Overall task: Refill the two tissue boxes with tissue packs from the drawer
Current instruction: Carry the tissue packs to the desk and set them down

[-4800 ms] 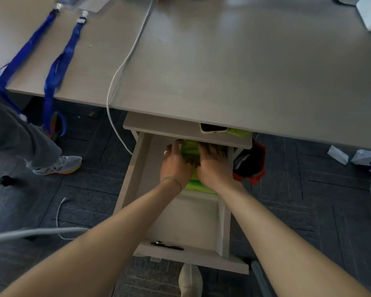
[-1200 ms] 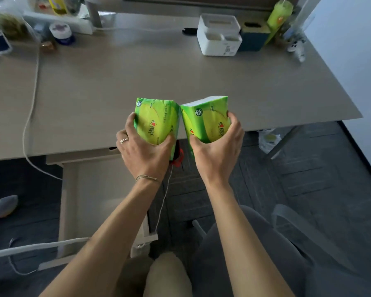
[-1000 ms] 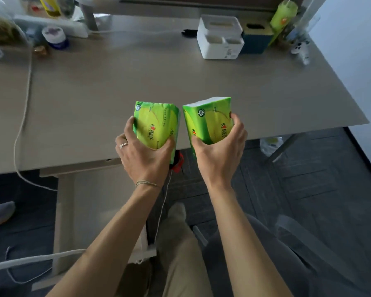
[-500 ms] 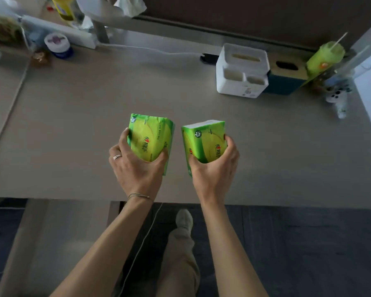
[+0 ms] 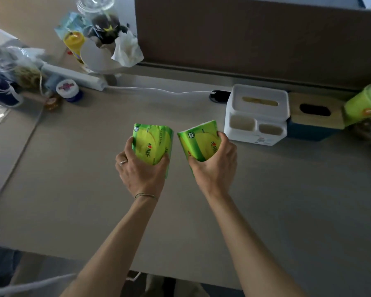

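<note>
My left hand (image 5: 140, 170) grips a green tissue pack (image 5: 152, 144) and my right hand (image 5: 215, 166) grips a second green tissue pack (image 5: 198, 141). Both packs are held side by side above the middle of the desk (image 5: 73, 189). A white tissue box (image 5: 258, 114) with a slot on top and two front compartments stands just right of the right pack. Behind it to the right sits a blue tissue box (image 5: 315, 120) with a wooden lid and a dark oval opening. The drawer is out of view.
A white cable (image 5: 159, 90) runs along the back of the desk to a power strip (image 5: 73, 75). Jars, a cup, a yellow bottle and crumpled tissue crowd the far left. A green bottle (image 5: 366, 106) leans at the far right. A brown partition (image 5: 255, 35) closes the back.
I have come up from the drawer with a pack in each hand and carried both forward over the desk, closer to the two tissue boxes.
</note>
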{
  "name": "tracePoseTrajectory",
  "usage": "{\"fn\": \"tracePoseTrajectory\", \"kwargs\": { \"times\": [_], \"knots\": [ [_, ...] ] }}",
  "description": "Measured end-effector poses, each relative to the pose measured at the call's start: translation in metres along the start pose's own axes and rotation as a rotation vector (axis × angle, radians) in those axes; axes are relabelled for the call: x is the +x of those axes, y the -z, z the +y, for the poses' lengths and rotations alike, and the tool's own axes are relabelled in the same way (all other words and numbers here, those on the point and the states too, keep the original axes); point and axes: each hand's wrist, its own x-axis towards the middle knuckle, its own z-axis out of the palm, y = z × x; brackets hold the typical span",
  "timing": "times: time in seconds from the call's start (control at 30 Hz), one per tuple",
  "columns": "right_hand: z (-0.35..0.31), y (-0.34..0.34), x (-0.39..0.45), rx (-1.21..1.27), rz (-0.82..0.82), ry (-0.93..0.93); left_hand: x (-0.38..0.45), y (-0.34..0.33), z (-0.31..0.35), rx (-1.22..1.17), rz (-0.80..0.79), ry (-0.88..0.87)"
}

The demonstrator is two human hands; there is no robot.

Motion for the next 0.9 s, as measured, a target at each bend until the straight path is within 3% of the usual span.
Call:
{"fn": "tracePoseTrajectory", "kwargs": {
  "times": [0.3, 0.6, 0.77, 0.9],
  "knots": [
    [-0.014, -0.057, 0.074, -0.221, -0.133, -0.022, 0.086, -0.054, 0.017, 0.173, -0.054, -0.074],
    [-0.004, -0.085, 0.092, -0.383, -0.250, -0.067, 0.094, -0.083, 0.001, 0.308, -0.135, -0.035],
    [-0.013, -0.060, 0.090, -0.343, -0.336, 0.027, 0.087, -0.075, 0.018, 0.321, -0.126, -0.081],
    [-0.007, 0.005, 0.112, -0.249, -0.198, 0.146, 0.063, -0.082, 0.073, 0.044, -0.161, -0.289]
  ]
}}
